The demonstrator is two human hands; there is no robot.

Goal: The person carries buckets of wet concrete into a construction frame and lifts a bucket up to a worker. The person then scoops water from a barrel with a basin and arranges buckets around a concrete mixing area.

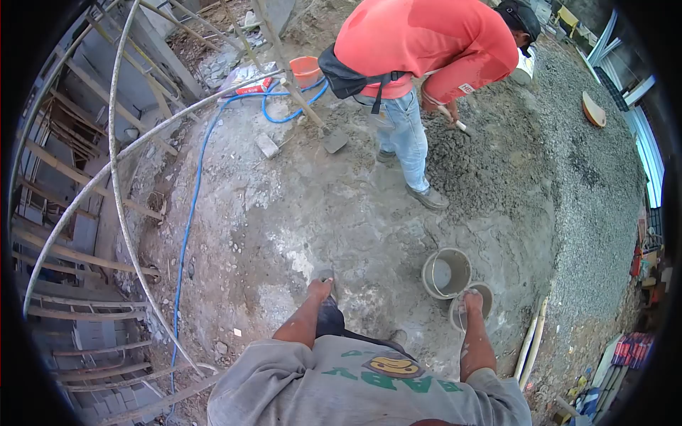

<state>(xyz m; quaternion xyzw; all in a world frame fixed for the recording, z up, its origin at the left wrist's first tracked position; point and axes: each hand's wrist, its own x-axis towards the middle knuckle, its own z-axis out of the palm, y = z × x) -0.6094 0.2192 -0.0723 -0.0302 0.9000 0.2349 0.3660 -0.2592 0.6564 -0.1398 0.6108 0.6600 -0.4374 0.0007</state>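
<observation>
My right hand (472, 301) is closed at the edge of a grey bucket (487, 295), apparently gripping its rim or handle; my fingers hide the exact hold. Touching that bucket is a second, larger grey bucket (436, 274), upright on the ground with its wire handle lying against the rim. My left hand (320, 287) is held low in front of my dark trouser leg, its fingers curled, and no object shows in it. Just beyond it is a dark shape that looks like my shoe tip.
A co-worker in a red top (419, 42) bends over wet grey mix (497, 156) with a long-handled tool (455, 122). A blue hose (190, 213) and bent poles (114, 142) run along the left. Gravel (597, 213) lies right, bamboo poles (529, 341) near my right arm.
</observation>
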